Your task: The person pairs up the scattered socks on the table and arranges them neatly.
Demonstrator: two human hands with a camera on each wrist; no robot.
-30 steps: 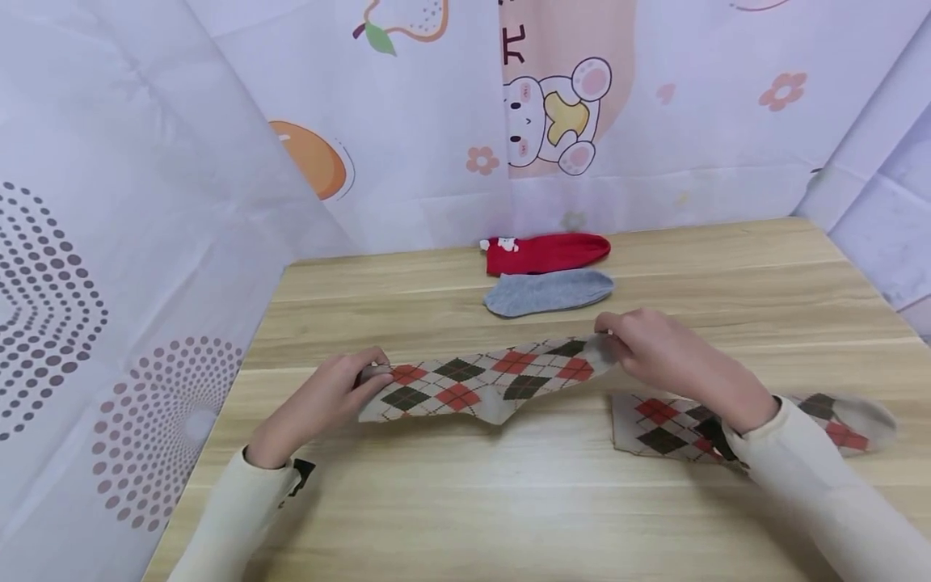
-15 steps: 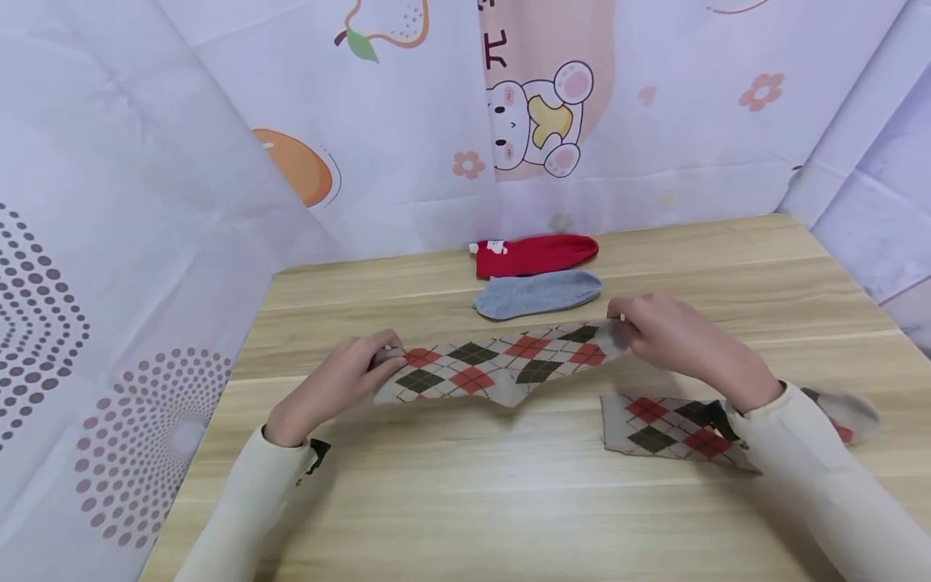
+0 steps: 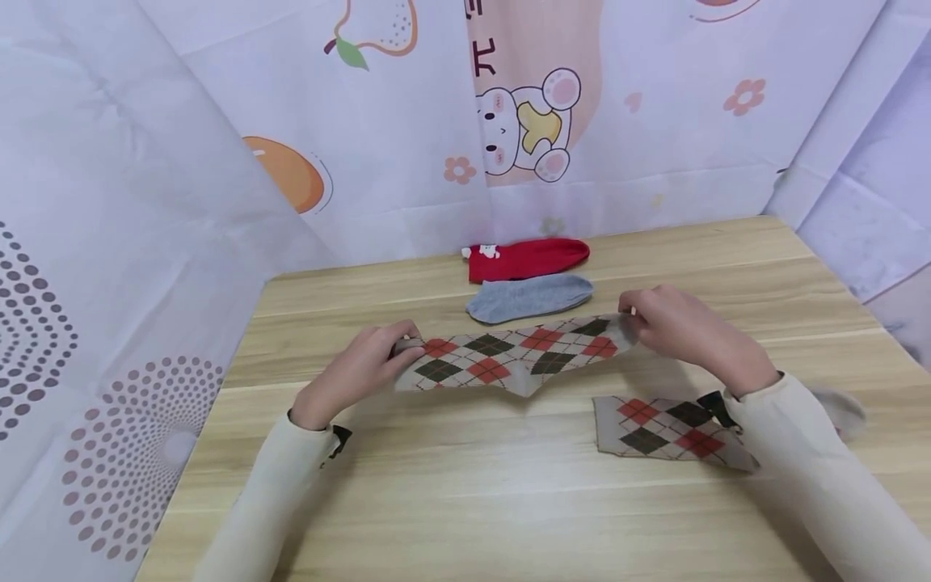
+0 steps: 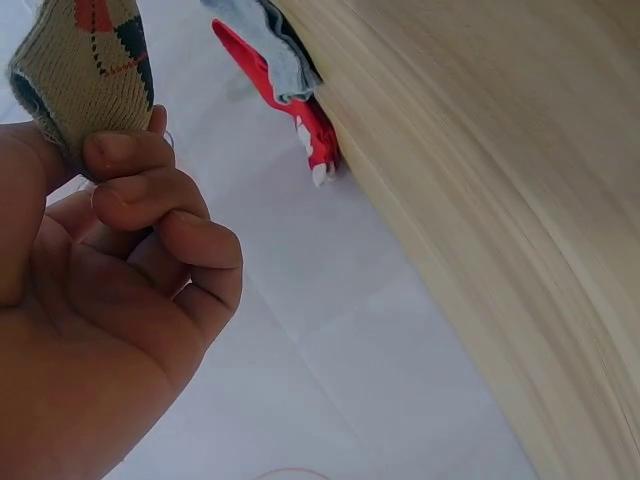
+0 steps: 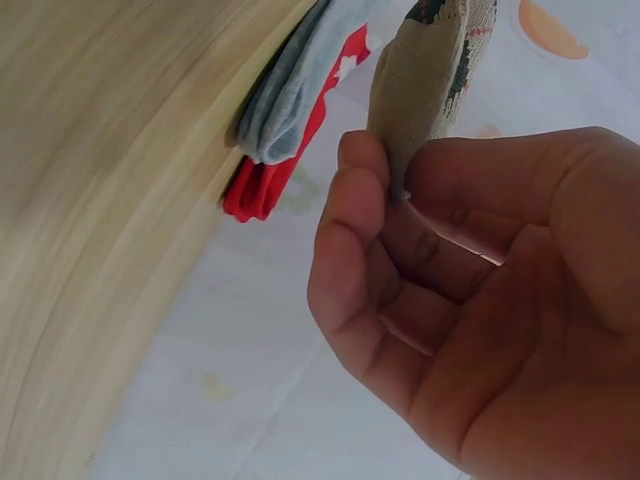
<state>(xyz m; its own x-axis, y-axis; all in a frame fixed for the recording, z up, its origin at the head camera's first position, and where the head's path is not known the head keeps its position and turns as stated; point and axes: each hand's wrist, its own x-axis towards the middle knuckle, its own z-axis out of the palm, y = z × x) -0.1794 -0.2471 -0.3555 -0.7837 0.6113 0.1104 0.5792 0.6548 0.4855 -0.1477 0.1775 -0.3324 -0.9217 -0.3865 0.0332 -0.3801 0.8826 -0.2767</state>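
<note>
Stretched between both hands is an argyle sock (image 3: 489, 356), beige with red and dark green diamonds, its heel sagging in the middle. My left hand (image 3: 364, 368) pinches the cuff end; the left wrist view shows the ribbed opening (image 4: 85, 90) between thumb and fingers. At the other end, my right hand (image 3: 680, 327) pinches the grey toe, seen as the toe tip (image 5: 415, 100) in the right wrist view. A second argyle sock (image 3: 665, 432) lies flat on the table below my right forearm, which covers part of it.
Toward the back of the wooden table (image 3: 465, 501) lie a grey sock (image 3: 531, 297) and, behind it, a red sock (image 3: 534, 259) with a white figure at its cuff. Patterned white cloth (image 3: 393, 162) hangs behind the table and along its left side.
Both hands keep hold of the argyle sock, which has moved slightly to the right and away, closer to the grey sock. The head view has shifted a little.
</note>
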